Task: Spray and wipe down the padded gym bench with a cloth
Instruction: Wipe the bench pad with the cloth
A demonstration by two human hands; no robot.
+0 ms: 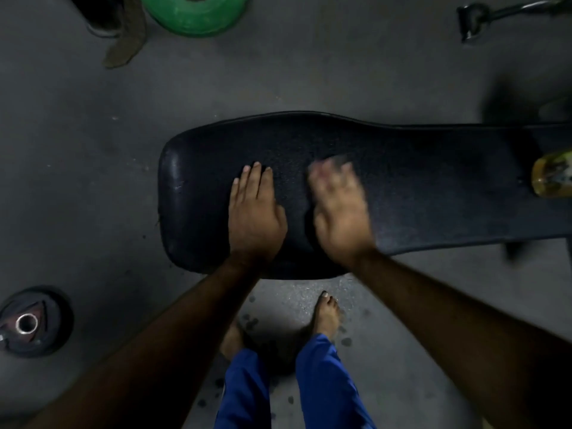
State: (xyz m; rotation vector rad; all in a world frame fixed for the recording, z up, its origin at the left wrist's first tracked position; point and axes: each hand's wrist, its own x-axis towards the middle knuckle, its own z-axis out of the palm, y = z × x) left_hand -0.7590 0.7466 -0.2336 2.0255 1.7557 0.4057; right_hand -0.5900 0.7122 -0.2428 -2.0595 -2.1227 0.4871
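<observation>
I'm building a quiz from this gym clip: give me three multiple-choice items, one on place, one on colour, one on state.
1. Where is the yellowish plastic spray bottle?
A. On the black padded bench, far right
B. On the grey floor by the feet
C. In the left hand

2. What colour is the round weight plate at the top?
A. Red
B. Green
C. Blue

3. How is the left hand?
A. Fisted
B. Flat on the pad
C. Lifted away

Answers: 1 A, the bottle stands at the bench's right end. 2 B, the plate is bright green. 3 B, its fingers lie spread on the pad, while the right hand is motion-blurred.
</observation>
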